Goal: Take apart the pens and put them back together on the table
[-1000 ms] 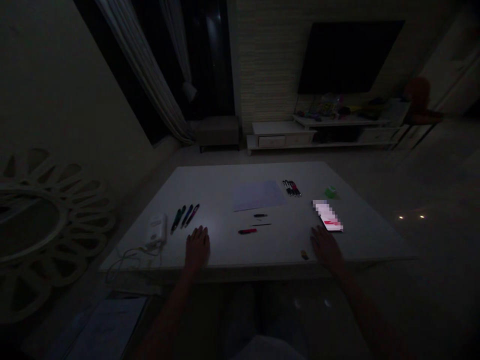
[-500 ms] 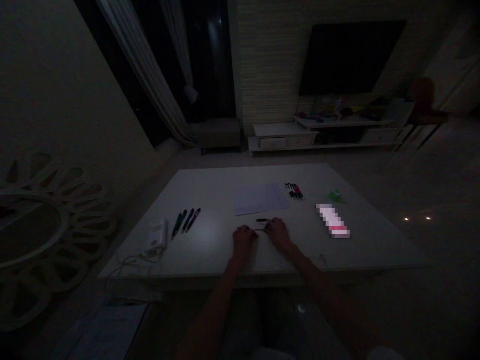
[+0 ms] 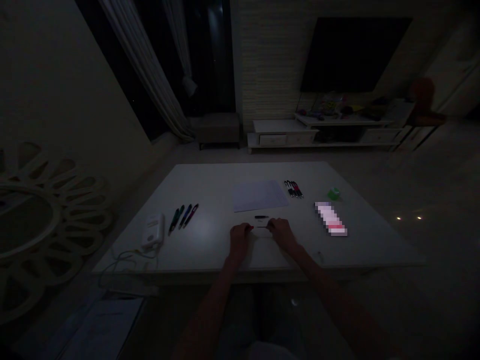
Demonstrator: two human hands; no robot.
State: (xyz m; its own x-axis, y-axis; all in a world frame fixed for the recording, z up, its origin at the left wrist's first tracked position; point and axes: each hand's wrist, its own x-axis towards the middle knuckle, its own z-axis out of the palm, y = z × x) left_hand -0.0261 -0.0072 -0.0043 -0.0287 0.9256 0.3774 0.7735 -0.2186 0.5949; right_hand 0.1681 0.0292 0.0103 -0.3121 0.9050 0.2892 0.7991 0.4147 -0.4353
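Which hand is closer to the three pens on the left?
The left hand is nearer, to the right of the three pens; the right hand lies farther right.

Blurred: pink-white slab (image 3: 330,218) | too small: thin dark piece (image 3: 261,227)

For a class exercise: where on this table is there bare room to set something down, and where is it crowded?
Bare tabletop lies between the row of pens and the left hand, and beyond the paper sheet along the far edge. It is crowded at the hands: the right hand and small dark items sit below the sheet.
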